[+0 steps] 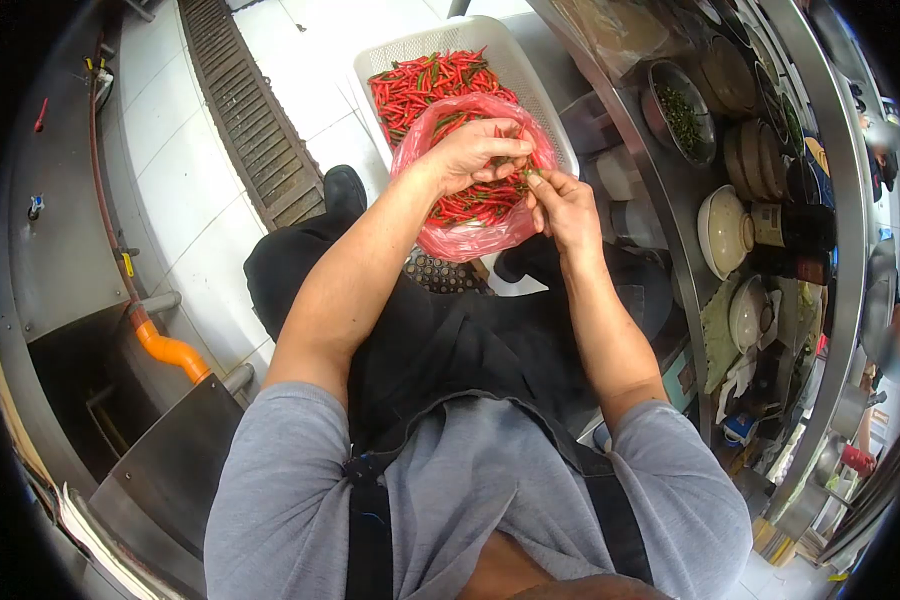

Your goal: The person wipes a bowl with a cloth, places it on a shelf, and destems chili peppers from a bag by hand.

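Over a pink plastic bag (470, 243) full of red chili peppers (467, 208), both hands are close together. My left hand (478, 155) is curled round a few chilies, with red tips showing near its fingers. The thumb and forefinger of my right hand (567, 207) pinch the green stem end of a chili just beside the left fingers. Behind the bag, more red chilies, some with green stems, lie in a white perforated plastic basket (533, 75). The bag's front hangs past the basket's near side.
A metal floor drain grate (245, 110) runs along the white tiles at left. To the right, steel shelving holds a metal bowl of chopped greens (682, 112) and white bowls (722, 232). An orange pipe (170, 348) is at lower left. My black shoe (344, 192) stands near the basket.
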`<state>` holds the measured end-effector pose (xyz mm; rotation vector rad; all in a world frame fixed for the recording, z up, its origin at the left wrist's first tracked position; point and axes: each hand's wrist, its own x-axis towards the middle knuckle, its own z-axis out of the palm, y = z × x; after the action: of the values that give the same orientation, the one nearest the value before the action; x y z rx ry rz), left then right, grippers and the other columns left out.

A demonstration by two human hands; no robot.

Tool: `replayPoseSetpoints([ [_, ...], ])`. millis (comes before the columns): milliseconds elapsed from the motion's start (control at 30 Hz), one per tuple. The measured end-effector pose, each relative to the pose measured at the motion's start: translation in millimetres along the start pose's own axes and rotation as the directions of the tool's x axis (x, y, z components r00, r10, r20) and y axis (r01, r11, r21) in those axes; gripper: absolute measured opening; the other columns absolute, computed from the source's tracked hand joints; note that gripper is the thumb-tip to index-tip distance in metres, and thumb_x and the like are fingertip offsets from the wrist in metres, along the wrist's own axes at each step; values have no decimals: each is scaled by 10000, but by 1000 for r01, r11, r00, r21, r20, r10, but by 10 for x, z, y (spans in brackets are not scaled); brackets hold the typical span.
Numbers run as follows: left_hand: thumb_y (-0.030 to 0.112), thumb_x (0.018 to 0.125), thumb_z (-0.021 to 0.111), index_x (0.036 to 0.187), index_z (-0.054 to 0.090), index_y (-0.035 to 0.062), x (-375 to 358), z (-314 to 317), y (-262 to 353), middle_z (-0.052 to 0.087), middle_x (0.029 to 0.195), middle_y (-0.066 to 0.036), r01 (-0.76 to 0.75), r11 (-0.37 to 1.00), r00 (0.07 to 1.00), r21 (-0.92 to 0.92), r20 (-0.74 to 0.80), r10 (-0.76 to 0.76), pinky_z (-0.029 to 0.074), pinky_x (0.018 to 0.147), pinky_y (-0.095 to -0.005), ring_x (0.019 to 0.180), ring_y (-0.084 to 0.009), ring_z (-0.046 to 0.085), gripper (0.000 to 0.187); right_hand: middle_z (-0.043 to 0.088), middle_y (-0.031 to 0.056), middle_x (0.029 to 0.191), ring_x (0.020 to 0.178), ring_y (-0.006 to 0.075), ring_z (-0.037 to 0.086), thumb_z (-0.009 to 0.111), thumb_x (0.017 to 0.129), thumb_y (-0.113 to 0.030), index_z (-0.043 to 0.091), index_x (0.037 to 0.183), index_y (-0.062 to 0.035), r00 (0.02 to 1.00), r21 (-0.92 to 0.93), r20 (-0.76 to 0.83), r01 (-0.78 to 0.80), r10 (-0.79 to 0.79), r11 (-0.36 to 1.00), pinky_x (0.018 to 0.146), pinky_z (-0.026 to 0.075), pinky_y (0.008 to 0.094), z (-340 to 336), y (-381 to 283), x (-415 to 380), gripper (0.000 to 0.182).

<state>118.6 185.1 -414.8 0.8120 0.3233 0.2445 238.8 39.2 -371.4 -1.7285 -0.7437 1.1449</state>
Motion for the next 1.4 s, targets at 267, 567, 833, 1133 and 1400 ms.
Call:
replayPoseSetpoints([
  [267, 190, 882, 690, 867, 610, 90, 57, -65, -54, 544, 651, 43, 10, 963, 995, 270, -94, 17, 327, 490, -180, 536, -33, 472, 130, 675, 89, 723, 566, 123, 614, 641, 904, -139, 701, 978, 22, 937, -465, -83, 265, -339, 845, 537, 449, 265, 16, 167, 34, 187],
  [567, 248, 877, 690, 796, 610, 88, 28, -5, -10, 493, 547, 28, 277, 841, 961, 465, -116, -253, 238, 425, -213, 465, -49, 412, 197, 676, 179, 841, 735, 351, 654, 676, 815, -64, 698, 1001, -6, 787, -528, 263, 602, -558, 599, 674, 513, 363, 78, 248, -19, 196],
  [833, 142, 846, 633, 954, 646, 44, 326, -362, 506, 607, 736, -21, -11, 850, 850, 526, -443, 285, 367, 475, -209, 570, -76, 521, 146, 652, 42, 720, 488, 79, 526, 625, 936, -175, 689, 1047, 31, 990, -124, 24, 143, -141, 982, 448, 394, 230, -111, 345, -85, 243],
  [1133, 217, 773, 629, 1216, 618, 48, 337, -577, 822, 635, 1191, -209, 361, 184, 665, 914, -391, 636, 462, 985, -396, 1115, -358, 602, 474, 662, 51, 736, 540, 65, 558, 657, 895, -157, 694, 1048, 15, 698, -324, -480, 422, -532, 847, 465, 396, 208, -1405, -939, 24, 232],
  [1400, 214, 798, 684, 1244, 603, 72, -227, -282, 896, 672, 1118, -177, 256, 133, 829, 957, -288, 480, 498, 925, -369, 1042, -280, 646, 475, 693, 124, 1011, 912, 274, 662, 679, 870, -261, 719, 1063, -75, 442, -949, -42, 264, -896, 174, 817, 493, 364, -2039, -998, 704, 271],
])
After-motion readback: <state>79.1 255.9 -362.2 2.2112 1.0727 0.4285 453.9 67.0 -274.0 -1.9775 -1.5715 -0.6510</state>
